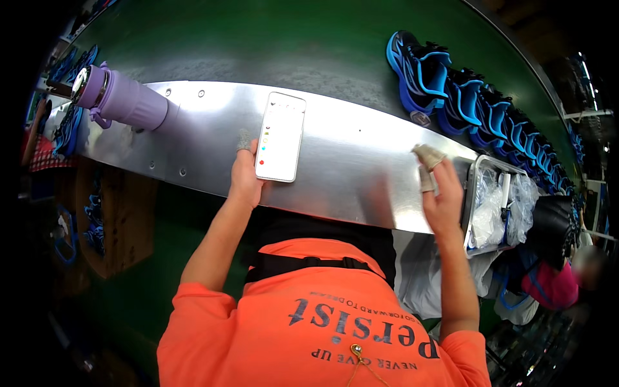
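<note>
A white smartphone (281,137) with a lit screen is in my left hand (244,179), whose fingers close along its left edge. The phone is over the shiny metal bench top (348,164). One finger of this hand wears a grey-beige cover. My right hand (445,200) is above the right part of the bench, beside a metal-rimmed tray (472,193). Its fingers are apart, beige covers sit on at least two of them, and I see nothing held there. Crumpled clear plastic bags (490,216) fill the tray.
A purple bottle (132,100) lies or leans at the bench's left end. Beyond the bench, a green surface (277,42) bears a row of black-and-blue sneakers (422,74) on the right. A white plastic bag (419,274) hangs below the bench. Cardboard (116,226) stands at lower left.
</note>
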`<state>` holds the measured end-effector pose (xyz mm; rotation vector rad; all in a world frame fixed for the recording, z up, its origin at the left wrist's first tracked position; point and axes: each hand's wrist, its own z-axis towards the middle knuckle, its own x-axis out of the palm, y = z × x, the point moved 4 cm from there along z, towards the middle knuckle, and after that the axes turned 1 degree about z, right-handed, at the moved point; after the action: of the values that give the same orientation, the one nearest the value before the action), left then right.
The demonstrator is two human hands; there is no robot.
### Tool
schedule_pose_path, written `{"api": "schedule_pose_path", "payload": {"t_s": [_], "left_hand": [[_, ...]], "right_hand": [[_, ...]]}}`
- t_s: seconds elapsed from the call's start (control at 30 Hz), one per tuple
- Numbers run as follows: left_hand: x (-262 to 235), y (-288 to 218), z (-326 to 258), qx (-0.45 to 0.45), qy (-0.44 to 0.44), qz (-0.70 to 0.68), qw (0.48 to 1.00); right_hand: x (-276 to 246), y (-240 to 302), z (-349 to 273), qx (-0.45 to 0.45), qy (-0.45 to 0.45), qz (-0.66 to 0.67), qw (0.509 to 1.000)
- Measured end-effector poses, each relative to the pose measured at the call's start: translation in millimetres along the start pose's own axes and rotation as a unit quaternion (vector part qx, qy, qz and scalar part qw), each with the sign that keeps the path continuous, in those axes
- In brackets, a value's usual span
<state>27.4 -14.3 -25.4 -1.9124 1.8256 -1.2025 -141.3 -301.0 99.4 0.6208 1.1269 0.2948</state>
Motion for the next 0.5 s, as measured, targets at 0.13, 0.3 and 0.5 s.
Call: {"api": "schedule_pose_path", "payload": {"t_s": [0.13, 0.3, 0.5], "left_hand": [[1.6, -16.3, -22.3, 0.230, -0.129, 0.355, 0.897], [-1.4, -35.1, -50.7, 0.374, -0.148, 0.452, 0.796], [41.6, 14.9, -108.8, 0.423, 0.093, 0.502, 0.749]], "right_hand": [[-29.4, -22.3, 40.3, -0.016, -0.001, -0.096, 0.995], [-41.7, -59.5, 86.9, -0.032, 0.030, -0.213, 0.976], [-25.9, -95.2, 121.2, -0.020, 0.093, -0.237, 0.967]]}}
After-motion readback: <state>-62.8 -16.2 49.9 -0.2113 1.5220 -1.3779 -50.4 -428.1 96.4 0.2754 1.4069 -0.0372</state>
